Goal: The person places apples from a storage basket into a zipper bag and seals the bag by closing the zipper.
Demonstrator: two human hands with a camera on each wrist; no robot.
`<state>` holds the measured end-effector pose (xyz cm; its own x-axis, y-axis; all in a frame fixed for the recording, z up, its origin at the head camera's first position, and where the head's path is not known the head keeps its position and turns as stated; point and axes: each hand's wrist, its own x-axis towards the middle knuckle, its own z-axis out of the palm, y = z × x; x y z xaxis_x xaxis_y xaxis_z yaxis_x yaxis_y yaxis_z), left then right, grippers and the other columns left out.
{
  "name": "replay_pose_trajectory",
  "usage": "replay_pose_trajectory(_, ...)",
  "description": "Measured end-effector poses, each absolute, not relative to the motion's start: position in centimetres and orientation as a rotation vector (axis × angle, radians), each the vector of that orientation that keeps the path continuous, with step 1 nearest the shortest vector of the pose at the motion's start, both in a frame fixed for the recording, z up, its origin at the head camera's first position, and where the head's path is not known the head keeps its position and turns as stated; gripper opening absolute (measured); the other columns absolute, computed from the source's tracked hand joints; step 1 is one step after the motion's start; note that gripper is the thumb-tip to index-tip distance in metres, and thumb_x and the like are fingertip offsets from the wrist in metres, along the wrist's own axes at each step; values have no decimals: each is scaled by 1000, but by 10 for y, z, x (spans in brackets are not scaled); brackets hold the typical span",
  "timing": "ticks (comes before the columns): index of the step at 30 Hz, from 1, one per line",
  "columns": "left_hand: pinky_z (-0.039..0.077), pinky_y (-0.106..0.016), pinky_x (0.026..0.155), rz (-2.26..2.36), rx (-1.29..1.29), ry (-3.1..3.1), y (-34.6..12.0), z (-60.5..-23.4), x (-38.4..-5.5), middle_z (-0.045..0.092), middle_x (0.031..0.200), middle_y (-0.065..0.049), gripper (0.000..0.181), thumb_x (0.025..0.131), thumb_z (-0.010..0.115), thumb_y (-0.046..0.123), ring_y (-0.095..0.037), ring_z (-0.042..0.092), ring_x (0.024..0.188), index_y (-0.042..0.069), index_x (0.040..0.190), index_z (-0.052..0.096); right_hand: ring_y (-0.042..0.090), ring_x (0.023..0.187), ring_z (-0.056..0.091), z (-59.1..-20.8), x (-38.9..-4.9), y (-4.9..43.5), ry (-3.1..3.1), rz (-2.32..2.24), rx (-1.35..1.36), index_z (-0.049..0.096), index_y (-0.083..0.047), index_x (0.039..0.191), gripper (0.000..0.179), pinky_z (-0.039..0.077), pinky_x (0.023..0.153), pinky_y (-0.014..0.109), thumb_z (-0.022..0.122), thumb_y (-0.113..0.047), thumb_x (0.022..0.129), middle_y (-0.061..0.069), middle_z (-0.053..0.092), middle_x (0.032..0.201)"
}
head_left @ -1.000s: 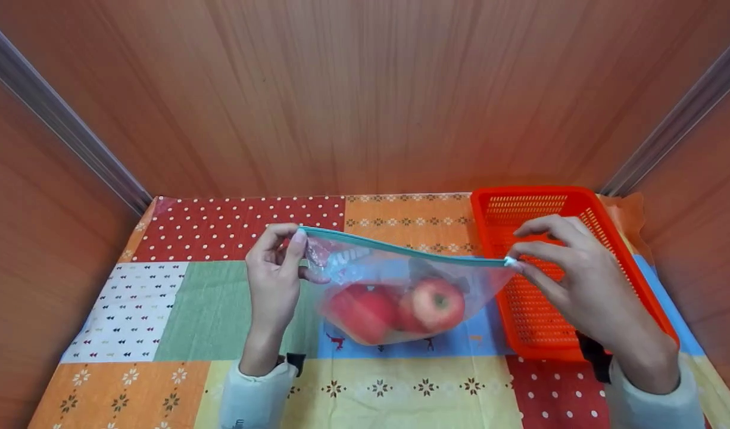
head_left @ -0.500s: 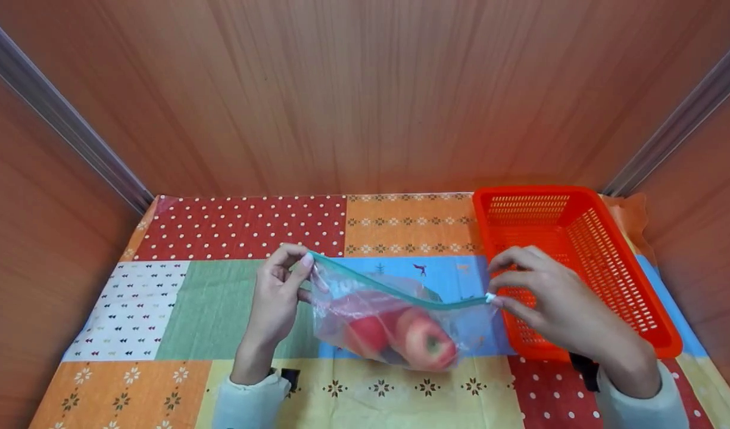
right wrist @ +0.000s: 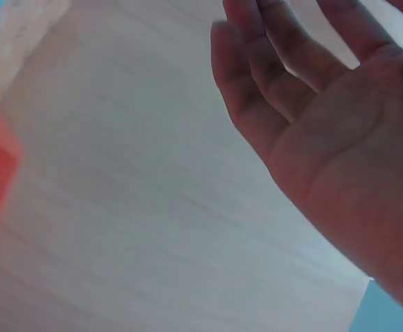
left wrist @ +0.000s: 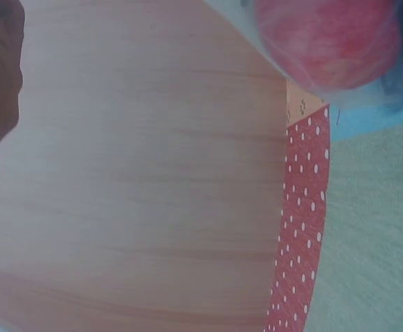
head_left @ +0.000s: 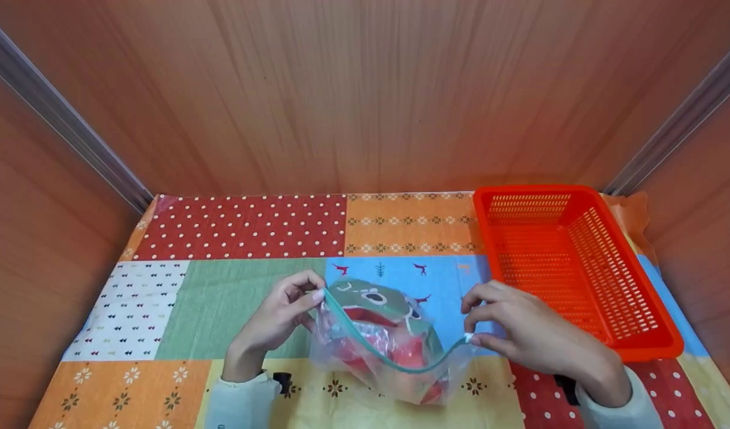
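Observation:
A clear zip bag (head_left: 395,381) with a teal zip strip hangs between my hands, its top edge sagging in the middle. A green frog face (head_left: 371,298) shows on it. Red fruit (head_left: 409,351) lies inside, blurred through the plastic; the left wrist view shows a round red apple (left wrist: 329,41) in it. My left hand (head_left: 275,316) pinches the left end of the strip between thumb and index finger. At the other end, my right hand (head_left: 517,328) pinches the white tab of the zip. In the right wrist view its palm (right wrist: 354,152) shows, the fingertips cut off.
An orange-red plastic basket (head_left: 555,244) stands at the right, close beside my right hand. Patchwork cloth (head_left: 240,304) covers the table. Wood-grain panels (head_left: 365,95) rise at the back and on both sides.
Both hands have come down and nearer to me, and closer together. The bag has tipped over with them: its strip now sags and the frog face shows where apples did before.

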<state>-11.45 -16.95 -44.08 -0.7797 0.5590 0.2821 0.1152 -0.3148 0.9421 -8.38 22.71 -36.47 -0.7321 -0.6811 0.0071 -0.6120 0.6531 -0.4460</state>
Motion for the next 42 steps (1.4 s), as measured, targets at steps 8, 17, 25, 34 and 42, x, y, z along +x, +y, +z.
replay_pose_trajectory(8, 64, -26, 66, 1910, 911, 1594, -179, -446, -114, 66, 93, 6, 20, 109, 51, 3, -6, 71, 82, -16, 105, 50, 8, 103, 57, -380, -83, 216, 2535, -638, -1079, 80, -30, 100, 10, 59, 88, 34, 82, -21, 94, -16, 64, 110)
replay_pose_trajectory(17, 66, -35, 72, 1675, 891, 1420, -182, -453, -112, 63, 99, 1, 24, 110, 49, 4, -10, 73, 88, -21, 108, 48, 5, 102, 58, -401, -78, 210, 2377, -669, -1068, 80, -27, 96, 4, 58, 89, 30, 81, -24, 95, -18, 64, 108)
replay_pose_trajectory(25, 62, -56, 69, 1502, 928, 1406, -182, -457, -107, 52, 91, -43, 20, 109, 53, 3, -53, 71, 78, -17, 108, 56, 1, 102, 57, -423, -71, 207, 2260, -684, -1110, 80, -28, 96, 7, 55, 90, 28, 81, -21, 95, -19, 64, 107)
replay_pose_trajectory(34, 65, -31, 78, 1476, 946, 1295, -185, -462, -107, 56, 95, -50, 22, 104, 61, 3, -5, 74, 86, -18, 110, 59, -1, 103, 59, -441, -69, 214, 2062, -779, -1109, 79, -21, 104, 7, 57, 88, 27, 79, -22, 96, -15, 69, 113)
replay_pose_trajectory(42, 66, -41, 82, 1548, 1063, 1394, -197, -469, -111, 63, 100, -42, 31, 107, 60, 14, -11, 73, 95, -16, 117, 62, 7, 104, 63, -448, -78, 221, 2064, -1004, -925, 77, -19, 110, 14, 56, 93, 31, 69, -28, 104, -6, 72, 110)
